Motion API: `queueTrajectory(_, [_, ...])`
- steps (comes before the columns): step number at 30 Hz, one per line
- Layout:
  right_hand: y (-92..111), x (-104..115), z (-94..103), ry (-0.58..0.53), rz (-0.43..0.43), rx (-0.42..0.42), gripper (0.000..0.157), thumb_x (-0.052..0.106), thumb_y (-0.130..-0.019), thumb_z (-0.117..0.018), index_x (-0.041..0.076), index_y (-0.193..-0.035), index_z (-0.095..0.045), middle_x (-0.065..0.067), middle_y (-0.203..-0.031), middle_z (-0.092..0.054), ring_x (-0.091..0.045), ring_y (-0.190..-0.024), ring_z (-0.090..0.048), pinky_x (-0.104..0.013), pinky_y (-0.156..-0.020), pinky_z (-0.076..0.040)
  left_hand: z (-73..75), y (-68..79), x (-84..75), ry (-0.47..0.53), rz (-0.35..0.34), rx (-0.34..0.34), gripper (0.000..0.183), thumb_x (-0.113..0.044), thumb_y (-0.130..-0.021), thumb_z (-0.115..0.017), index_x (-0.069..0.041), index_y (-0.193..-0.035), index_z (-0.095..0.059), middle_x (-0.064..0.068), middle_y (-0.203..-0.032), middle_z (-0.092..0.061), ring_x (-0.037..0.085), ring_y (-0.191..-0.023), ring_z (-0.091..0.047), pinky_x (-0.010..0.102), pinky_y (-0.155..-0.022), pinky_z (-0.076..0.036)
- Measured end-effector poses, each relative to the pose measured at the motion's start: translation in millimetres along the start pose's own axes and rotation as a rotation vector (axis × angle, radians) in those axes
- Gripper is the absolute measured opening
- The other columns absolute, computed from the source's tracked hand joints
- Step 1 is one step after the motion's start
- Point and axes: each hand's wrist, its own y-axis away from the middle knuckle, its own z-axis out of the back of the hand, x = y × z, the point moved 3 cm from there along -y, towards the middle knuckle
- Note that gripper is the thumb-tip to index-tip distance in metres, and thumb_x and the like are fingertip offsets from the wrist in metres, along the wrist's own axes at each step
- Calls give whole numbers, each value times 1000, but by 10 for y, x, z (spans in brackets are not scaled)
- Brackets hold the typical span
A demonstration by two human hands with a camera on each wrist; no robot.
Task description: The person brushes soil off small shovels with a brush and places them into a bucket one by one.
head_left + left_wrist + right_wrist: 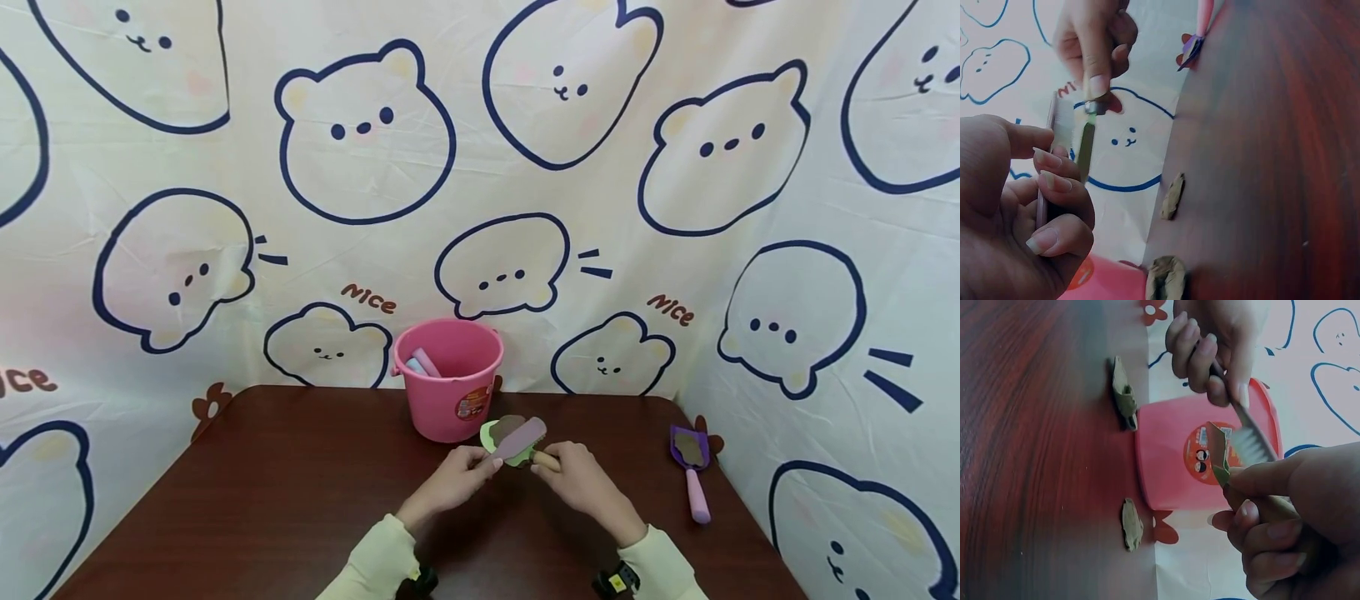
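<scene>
brown table (300, 500): pink bucket (433, 408) holds two sticks (426, 362); left fingers (467, 475) grip a brush (519, 438), right fingers (573, 471) a trowel (545, 459).

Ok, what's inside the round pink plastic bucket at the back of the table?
Inside the bucket, a pale pink rod-like piece and a light-blue piece show at the left. The bucket's near side hides their lower parts and its floor.

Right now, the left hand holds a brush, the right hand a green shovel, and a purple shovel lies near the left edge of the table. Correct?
No: the purple shovel lies near the right edge of the table, as the head view shows. The left hand does hold a brush, the right hand a green shovel.
</scene>
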Motion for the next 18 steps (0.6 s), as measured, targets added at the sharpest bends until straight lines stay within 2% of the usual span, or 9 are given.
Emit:
queueTrajectory(7, [6,47,0,15,25,7,23,18,-97,-70,13,-76,-61,7,-59,-40,-6,-51,-40,-22,-47,-36,-46,-33,49,-99,-24,-26,37,-36,-104,-57,-2,-90,-66,-4,-65,-47,8,-56,-40,23,-51,-31])
queueTrajectory(12, [16,69,23,22,26,4,21,18,-96,-71,13,-77,-63,7,-59,-43,-6,-51,-42,-23,-47,-37,-11,-30,76,-109,-27,-43,30,-34,-104,-58,-7,-96,-68,-4,-67,-48,8,-59,-43,23,-53,-35])
queueTrajectory(18, [18,65,51,28,19,17,18,16,-96,-70,13,-79,-66,6,-60,-45,-6,-52,-44,-24,-48,-40,42,-37,105,-132,-53,-47,29,-30,-104,-58,-4,-103,-69,-3,-66,-48,9,-58,-44,22,-54,-38])
